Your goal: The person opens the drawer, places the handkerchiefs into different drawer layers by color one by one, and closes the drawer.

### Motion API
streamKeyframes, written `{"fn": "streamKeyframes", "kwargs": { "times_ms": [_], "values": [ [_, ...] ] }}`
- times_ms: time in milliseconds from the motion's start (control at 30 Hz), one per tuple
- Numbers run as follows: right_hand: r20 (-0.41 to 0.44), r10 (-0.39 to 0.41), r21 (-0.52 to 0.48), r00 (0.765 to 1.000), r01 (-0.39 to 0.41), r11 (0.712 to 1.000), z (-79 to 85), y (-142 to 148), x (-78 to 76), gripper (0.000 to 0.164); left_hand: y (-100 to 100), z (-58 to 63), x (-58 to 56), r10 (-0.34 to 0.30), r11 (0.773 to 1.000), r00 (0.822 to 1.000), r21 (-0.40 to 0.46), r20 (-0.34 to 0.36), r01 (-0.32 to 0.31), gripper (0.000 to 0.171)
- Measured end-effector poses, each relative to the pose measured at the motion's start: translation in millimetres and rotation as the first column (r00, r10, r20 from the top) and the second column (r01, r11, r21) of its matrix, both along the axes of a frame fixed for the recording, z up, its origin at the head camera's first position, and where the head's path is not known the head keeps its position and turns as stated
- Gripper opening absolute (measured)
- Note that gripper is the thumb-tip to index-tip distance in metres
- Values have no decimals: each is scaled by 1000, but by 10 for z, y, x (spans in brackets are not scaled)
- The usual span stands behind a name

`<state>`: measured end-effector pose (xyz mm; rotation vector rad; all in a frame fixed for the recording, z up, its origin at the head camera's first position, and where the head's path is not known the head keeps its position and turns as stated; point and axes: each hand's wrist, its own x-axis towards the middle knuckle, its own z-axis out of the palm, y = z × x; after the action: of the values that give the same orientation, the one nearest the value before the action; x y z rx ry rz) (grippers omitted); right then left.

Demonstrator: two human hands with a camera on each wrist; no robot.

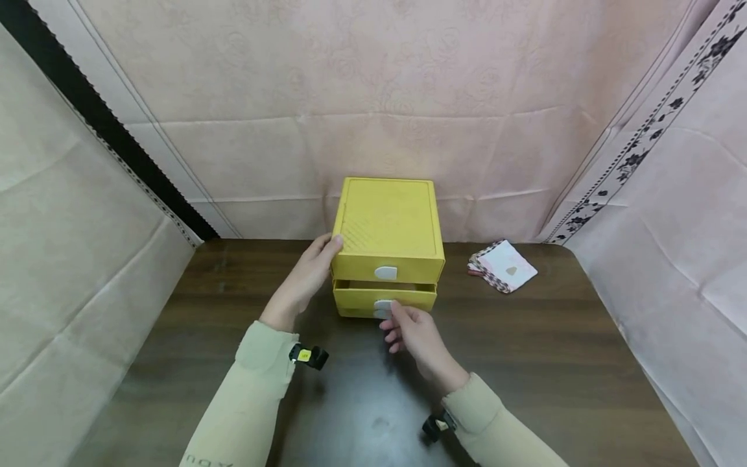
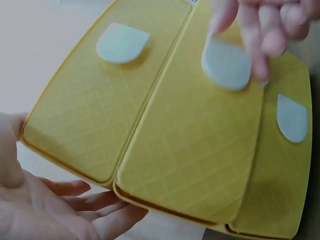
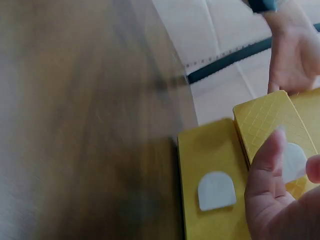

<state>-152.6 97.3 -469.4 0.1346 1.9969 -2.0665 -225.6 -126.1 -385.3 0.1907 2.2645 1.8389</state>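
A small yellow drawer cabinet (image 1: 391, 217) stands on the table against the cloth backdrop. Its front carries three drawers with pale rounded handles. The middle drawer (image 1: 357, 298) is pulled partly out, while the top drawer (image 2: 95, 85) and bottom drawer (image 3: 215, 150) sit back from it. My right hand (image 1: 417, 337) pinches the middle drawer's handle (image 2: 227, 65) between thumb and fingers. Against the cabinet's left side lies my left hand (image 1: 309, 272), its thumb at the upper edge and its fingers extended along the side. The drawer's inside is mostly hidden.
To the right of the cabinet, a small stack of patterned cloths or cards (image 1: 503, 266) lies on the dark wooden table (image 1: 525, 363). Pale cloth (image 1: 373, 78) hangs close behind the cabinet and along both sides.
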Motion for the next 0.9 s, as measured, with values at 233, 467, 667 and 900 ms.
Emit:
{"fn": "streamKeyframes", "kwargs": {
  "times_ms": [233, 467, 667, 900],
  "values": [
    [-27, -28, -3, 999, 28, 1000, -20, 106, -214, 53, 72, 65, 39, -22, 1000, 1000, -17, 3, 22, 67],
    [-31, 82, 78, 996, -79, 994, 53, 154, -198, 53, -24, 46, 14, -16, 999, 998, 52, 62, 13, 72],
    [-65, 148, 39, 987, -146, 989, 320, 143, -164, 54, -98, -9, -46, -49, 996, 995, 80, 85, 42, 77],
    [-43, 149, -140, 988, -154, 978, 561, 142, -229, 67, -84, -118, -103, -125, 987, 985, 119, 121, 111, 72]
  ]
}}
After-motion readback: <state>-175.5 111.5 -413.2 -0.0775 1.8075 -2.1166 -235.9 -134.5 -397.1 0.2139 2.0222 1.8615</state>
